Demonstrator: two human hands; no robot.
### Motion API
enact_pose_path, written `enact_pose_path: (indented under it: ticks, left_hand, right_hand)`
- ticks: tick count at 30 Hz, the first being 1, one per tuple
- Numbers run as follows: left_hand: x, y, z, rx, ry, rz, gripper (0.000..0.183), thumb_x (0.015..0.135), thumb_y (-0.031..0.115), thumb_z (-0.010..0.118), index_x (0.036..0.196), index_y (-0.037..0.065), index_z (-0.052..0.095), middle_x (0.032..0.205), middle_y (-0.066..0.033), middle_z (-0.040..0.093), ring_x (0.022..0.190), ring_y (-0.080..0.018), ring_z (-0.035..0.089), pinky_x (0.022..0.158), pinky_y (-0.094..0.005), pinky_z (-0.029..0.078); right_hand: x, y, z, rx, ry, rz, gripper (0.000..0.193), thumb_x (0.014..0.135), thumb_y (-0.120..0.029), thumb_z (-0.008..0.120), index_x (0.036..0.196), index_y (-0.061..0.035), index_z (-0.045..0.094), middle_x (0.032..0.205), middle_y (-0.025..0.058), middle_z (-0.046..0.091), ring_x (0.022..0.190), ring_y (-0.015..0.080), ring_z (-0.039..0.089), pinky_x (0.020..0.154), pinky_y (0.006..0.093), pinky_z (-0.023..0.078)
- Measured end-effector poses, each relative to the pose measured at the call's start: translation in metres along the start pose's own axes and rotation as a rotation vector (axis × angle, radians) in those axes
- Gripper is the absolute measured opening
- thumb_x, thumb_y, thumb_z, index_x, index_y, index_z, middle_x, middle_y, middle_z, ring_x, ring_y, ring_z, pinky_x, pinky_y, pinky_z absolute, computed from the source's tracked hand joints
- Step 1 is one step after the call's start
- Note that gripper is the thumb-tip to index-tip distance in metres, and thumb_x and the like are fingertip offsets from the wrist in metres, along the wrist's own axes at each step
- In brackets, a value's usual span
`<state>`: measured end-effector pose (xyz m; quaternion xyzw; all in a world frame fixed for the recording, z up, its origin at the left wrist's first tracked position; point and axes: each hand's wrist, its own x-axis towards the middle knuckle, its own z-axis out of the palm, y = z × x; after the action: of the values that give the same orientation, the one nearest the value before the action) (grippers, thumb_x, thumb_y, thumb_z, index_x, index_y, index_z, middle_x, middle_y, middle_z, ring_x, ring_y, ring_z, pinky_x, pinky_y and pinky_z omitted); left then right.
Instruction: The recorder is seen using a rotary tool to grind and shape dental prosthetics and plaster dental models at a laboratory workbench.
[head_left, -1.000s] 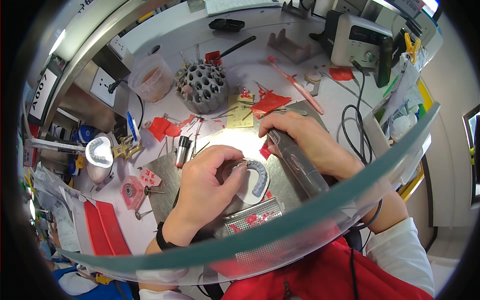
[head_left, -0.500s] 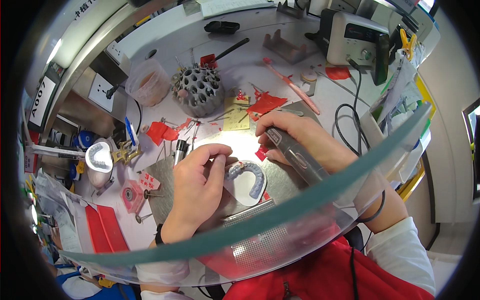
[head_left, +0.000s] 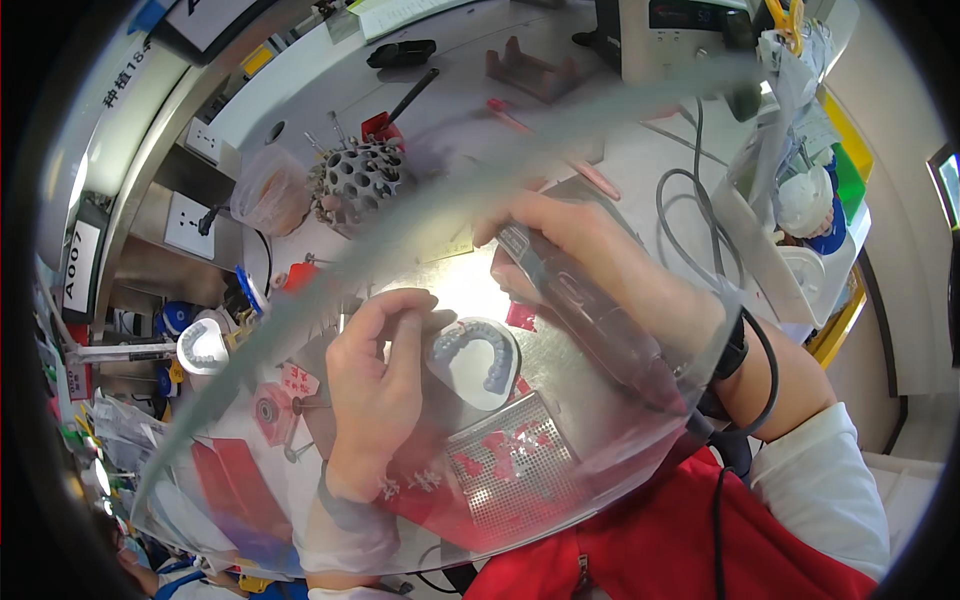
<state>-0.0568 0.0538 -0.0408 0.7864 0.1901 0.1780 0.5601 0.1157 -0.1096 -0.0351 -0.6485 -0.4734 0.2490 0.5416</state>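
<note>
My right hand [head_left: 590, 250] is closed round a thick dark grey handpiece [head_left: 575, 295]; its tip, by the fingers, is hidden. My left hand [head_left: 375, 375] is closed in a pinch, its fingertips at the upper left edge of a dental model [head_left: 487, 372]. What sits between those fingertips is too small to make out. The model has a white base and a grey horseshoe row of teeth, and lies on a metal plate [head_left: 570, 400] under bright light. A clear shield [head_left: 330, 285] with a greenish edge slants across the view in front of both hands.
A perforated metal tray [head_left: 515, 505] with red scraps lies nearest me. At the back left stand a bur holder [head_left: 365, 180] and a translucent cup [head_left: 270, 195]. A control box [head_left: 665, 45] is at the back right. A black cable [head_left: 665, 215] loops beside my right arm.
The view has shifted and the shield's edge has tilted, now running across higher on the right. The perforated tray shows more fully. Both hands keep nearly the same pose at the dental model.
</note>
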Motion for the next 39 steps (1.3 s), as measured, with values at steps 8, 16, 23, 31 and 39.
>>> enact_pose_path:
  ticks: [8,16,23,31,39]
  left_hand:
    - [-0.002,0.000,-0.006,0.202,-0.037,0.100,0.015,0.084,0.000,0.070,0.099,-0.002,0.070,0.100,-0.0108,0.072,0.091,-0.0180,0.068,0.083,-0.0300,0.052]
    - [-0.003,0.003,-0.008,0.267,-0.077,0.162,0.016,0.084,-0.002,0.070,0.099,-0.003,0.069,0.100,-0.0101,0.071,0.088,-0.0158,0.066,0.078,-0.0275,0.051]
    - [-0.007,0.008,0.001,0.351,-0.060,0.136,0.014,0.081,0.000,0.073,0.094,-0.003,0.070,0.098,-0.0106,0.071,0.078,-0.0158,0.066,0.069,-0.0276,0.052]
    - [-0.009,0.001,0.005,0.474,-0.033,0.299,0.014,0.081,0.003,0.072,0.095,-0.002,0.069,0.096,-0.0122,0.070,0.082,-0.0241,0.071,0.072,-0.0317,0.055]
    - [-0.012,-0.001,0.007,0.486,0.010,0.366,0.012,0.084,0.001,0.071,0.095,-0.002,0.068,0.095,-0.0136,0.070,0.079,-0.0253,0.070,0.071,-0.0320,0.055]
  right_hand:
    - [-0.004,0.005,-0.018,-0.248,-0.292,-0.184,0.029,0.083,-0.004,0.063,0.111,-0.0081,0.058,0.088,0.0097,0.066,0.082,0.0279,0.065,0.072,0.0385,0.048]
    - [0.000,0.009,-0.009,-0.285,-0.236,-0.183,0.028,0.084,-0.005,0.063,0.111,-0.0097,0.058,0.089,0.0092,0.066,0.084,0.0282,0.064,0.074,0.0377,0.048]
    - [-0.004,-0.020,0.014,0.063,0.005,0.036,0.026,0.090,-0.011,0.064,0.113,-0.0068,0.054,0.076,0.0029,0.064,0.064,0.0081,0.061,0.054,0.0242,0.047]
    - [-0.001,-0.024,0.028,0.333,-0.018,0.362,0.028,0.090,-0.010,0.061,0.114,-0.0036,0.048,0.072,0.0062,0.064,0.063,0.0108,0.065,0.053,0.0261,0.051]
    - [-0.002,-0.030,0.028,0.316,-0.013,0.413,0.029,0.091,-0.011,0.063,0.115,-0.0038,0.048,0.072,0.0071,0.066,0.063,0.0110,0.065,0.056,0.0255,0.052]
